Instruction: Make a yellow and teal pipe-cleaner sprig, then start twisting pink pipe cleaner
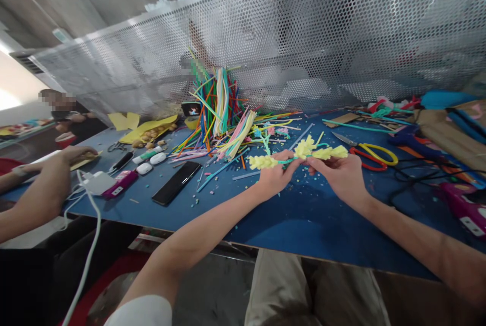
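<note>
Both my hands meet over the blue table, holding a pipe-cleaner flower [304, 149] with fluffy yellow clusters and a green stem. My left hand [276, 176] has its fingers closed around the stem at the left, with one yellow cluster poking out past them. On the other side, my right hand [343, 176] pinches the piece near the middle, thumb against fingers. Just behind the hands lie small blue and pink pipe-cleaner flowers [266, 133]. Red-and-yellow-handled scissors [374, 156] rest to the right of my right hand.
A bundle of coloured pipe cleaners [222, 108] stands before the perforated metal screen [341, 37]. A black phone [176, 182] lies left of my hands, amid scattered clippings. Purple glue guns [120, 184] and cables are at both sides. Another person's arms [41, 189] reach in at left.
</note>
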`<state>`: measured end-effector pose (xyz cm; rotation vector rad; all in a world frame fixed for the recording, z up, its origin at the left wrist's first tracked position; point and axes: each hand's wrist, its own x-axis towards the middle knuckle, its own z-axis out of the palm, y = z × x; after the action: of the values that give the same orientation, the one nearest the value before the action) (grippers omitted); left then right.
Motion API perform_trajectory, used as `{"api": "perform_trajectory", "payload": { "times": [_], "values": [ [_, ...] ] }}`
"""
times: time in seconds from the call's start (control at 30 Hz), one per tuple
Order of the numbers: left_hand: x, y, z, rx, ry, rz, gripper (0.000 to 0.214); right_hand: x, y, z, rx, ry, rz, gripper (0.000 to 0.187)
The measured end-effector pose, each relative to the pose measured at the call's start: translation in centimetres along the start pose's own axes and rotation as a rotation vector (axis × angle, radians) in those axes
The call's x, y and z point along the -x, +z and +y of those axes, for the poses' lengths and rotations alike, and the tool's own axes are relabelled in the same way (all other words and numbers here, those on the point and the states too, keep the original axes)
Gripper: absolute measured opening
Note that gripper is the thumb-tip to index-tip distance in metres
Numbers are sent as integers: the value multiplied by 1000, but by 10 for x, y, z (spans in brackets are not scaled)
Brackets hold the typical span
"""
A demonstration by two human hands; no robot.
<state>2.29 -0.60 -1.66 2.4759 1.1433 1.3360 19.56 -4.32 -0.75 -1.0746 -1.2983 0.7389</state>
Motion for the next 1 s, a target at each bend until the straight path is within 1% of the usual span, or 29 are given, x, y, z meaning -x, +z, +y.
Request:
{"api": "perform_trajectory", "payload": {
  "times": [0.07, 0.2, 0.3, 0.5, 0.67, 0.73, 0.8, 0.87, 0.93, 1.0],
  "values": [
    [0, 0, 2, 93, -60, -21, 31, 1, -1, 1, 6, -8, 0, 15],
    [1, -1, 5, 388, -186, -132, 33, 2, -2, 3, 21, -51, -40, 13],
    [1, 0, 6, 490, -238, -145, 34, 3, -3, 4, 15, -82, -55, 12],
    [3, 3, 5, 482, -267, -105, 36, 4, -2, 1, 72, -121, -20, 13],
    [6, 7, 0, 449, -283, -100, 37, 5, -1, -1, 66, -107, -5, 12],
    [6, 7, -1, 419, -279, -109, 38, 5, 0, 0, 52, -92, -7, 11],
    [6, 6, -1, 342, -266, -106, 38, 5, 0, 1, 31, -79, -14, 11],
    [6, 5, 0, 237, -218, -89, 37, 5, 0, 2, -4, -76, -20, 10],
    [5, 3, -1, 155, -132, -62, 34, 4, 0, 3, -44, -88, -27, 9],
    [4, 3, -3, 117, -38, -34, 30, 3, 1, 2, -66, -98, -29, 9]
  ]
}}
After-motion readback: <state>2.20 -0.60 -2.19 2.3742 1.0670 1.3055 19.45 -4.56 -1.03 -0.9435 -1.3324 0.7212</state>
